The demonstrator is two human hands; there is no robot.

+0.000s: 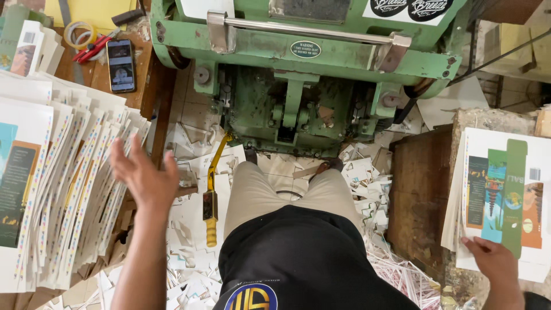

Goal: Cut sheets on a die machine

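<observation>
With our left hand (143, 178) open over the fanned sheet stack (69, 189) and our right hand (495, 259) just flat on the printed pile (505, 201), unpinched, we reckon a careless swipe could slide sheets onto the scrap-covered floor (189, 229).

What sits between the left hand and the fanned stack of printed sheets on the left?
Nothing visible does. The left hand is open in the air just right of the fanned stack of printed sheets, with only bare air between them. The right hand rests on the right-side printed sheets.
</observation>
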